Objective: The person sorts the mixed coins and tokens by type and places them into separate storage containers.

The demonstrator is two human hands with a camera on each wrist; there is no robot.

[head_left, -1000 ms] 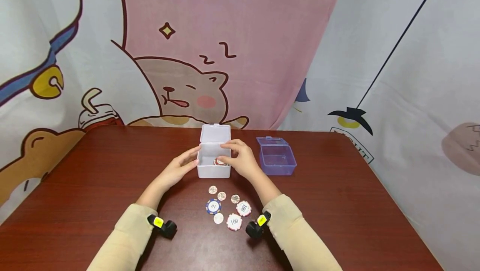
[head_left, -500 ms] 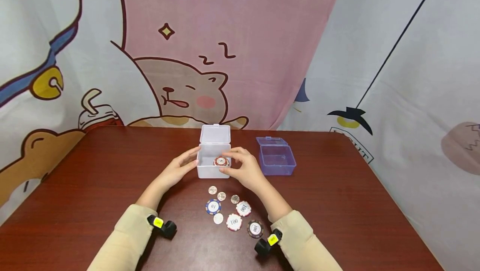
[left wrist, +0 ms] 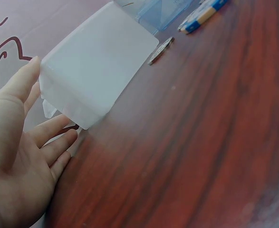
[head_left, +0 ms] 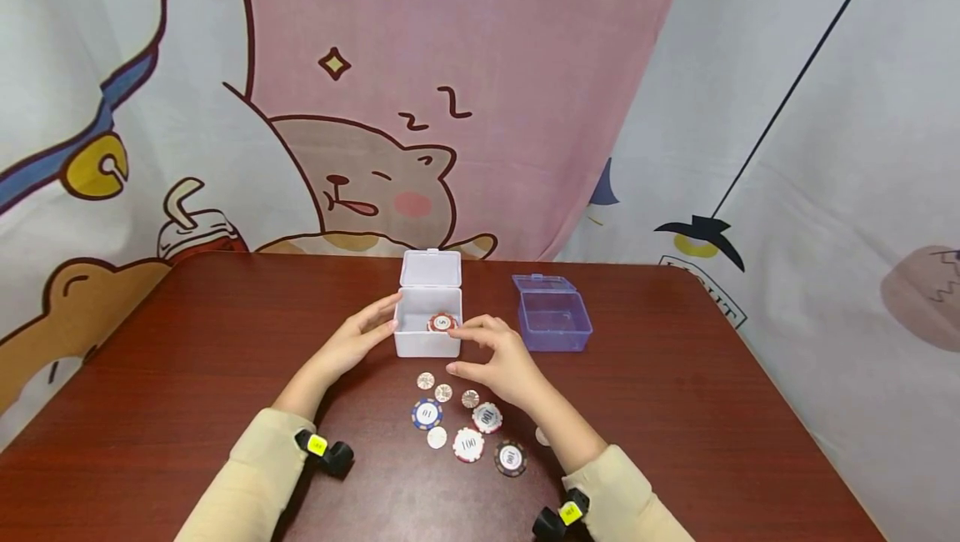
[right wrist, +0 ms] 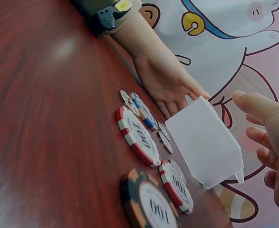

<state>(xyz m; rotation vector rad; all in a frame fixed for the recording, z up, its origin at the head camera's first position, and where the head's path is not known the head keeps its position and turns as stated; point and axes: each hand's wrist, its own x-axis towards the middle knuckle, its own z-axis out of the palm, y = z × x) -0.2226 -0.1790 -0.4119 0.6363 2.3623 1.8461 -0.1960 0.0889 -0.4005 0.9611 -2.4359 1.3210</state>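
Observation:
A white plastic box [head_left: 427,345] stands with its lid raised at the back. In it lies a red-and-white poker chip [head_left: 442,323] marked 5; whether others lie beneath cannot be told. My left hand [head_left: 348,346] rests its fingers against the box's left side, thumb near the front corner, as the left wrist view also shows. Nothing is held in my right hand [head_left: 502,363], whose thumb and fingers are spread apart by the box's front right corner. Before the box lie a blue chip [head_left: 427,414] marked 10, two red-and-white 100 chips [head_left: 468,444] and a black-and-orange 100 chip [head_left: 511,459].
Several silvery coins [head_left: 425,380] lie among the chips. One more pale disc [head_left: 542,437] is partly hidden by the right forearm. Right of the white box stands a see-through purple box [head_left: 555,340], lid up. A printed curtain [head_left: 525,108] hangs behind the brown table [head_left: 675,409].
My right hand has drawn back out of the white box toward the front right, uncovering the red chip inside and the black-and-orange chip on the table. The left hand stays in place.

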